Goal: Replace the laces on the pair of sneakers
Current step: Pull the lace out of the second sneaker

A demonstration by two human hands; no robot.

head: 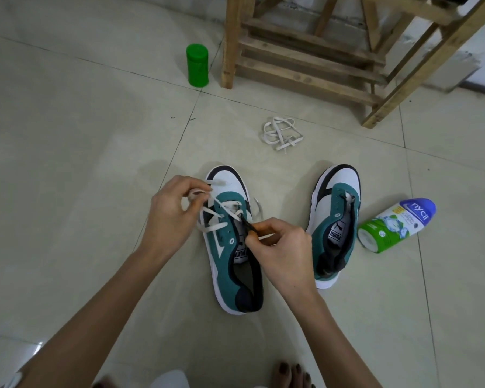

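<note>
Left hand (174, 217): fingers curled, pinching white lace (212, 226).
Right hand (282, 245): pinching white lace over near-left sneaker (224, 264).
Hidden: lace tip, under the fingers.

Left forearm (95, 317) and right forearm (326, 331) are bare. Toenails (284, 368) at lower right carry dark polish. White fabric (168, 379) lies at the bottom edge.

Illumination is even, diffuse and moderately bright. A faint soft shadow lies on the tiled floor (67, 135) beside the partly laced sneaker (225, 264). A glare spot shows at lower left. Wide-angle distortion curves the edges.
</note>
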